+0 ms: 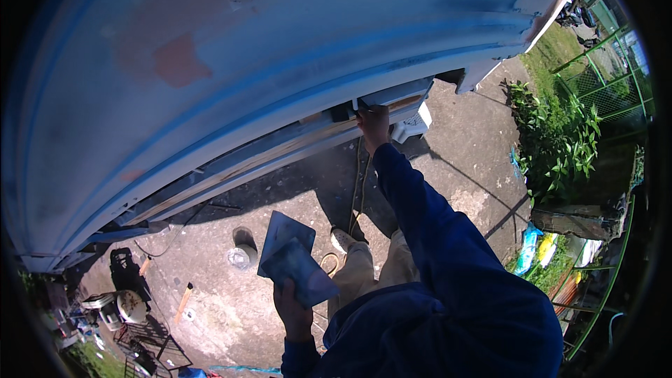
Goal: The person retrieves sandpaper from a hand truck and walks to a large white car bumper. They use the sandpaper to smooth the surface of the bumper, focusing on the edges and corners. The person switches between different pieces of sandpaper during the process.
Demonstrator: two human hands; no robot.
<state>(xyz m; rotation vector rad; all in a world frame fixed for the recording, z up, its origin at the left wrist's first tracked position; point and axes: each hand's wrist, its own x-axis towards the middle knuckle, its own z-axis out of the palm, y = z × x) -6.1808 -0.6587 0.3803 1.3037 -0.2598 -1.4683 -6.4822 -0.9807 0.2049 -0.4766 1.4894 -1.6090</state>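
My left hand [291,306] is closed round two thin, flat, greyish plates [297,269], overlapping, held low in front of my legs. My right hand [373,124] is reached up to the lower edge of a large pale blue-grey vehicle body panel [231,56] with reddish patches. Its fingers are closed on or against something dark at that edge, too small to make out. Just below the edge runs a long rail [280,150] with a tan strip along it.
A white plastic stool [413,124] stands beyond my right hand. A can [242,255] and yellow cord [360,189] lie near my feet. A cluttered metal frame [150,339] is at lower left; plants [560,147], green fencing [616,84] and plastic bags [539,248] line the right.
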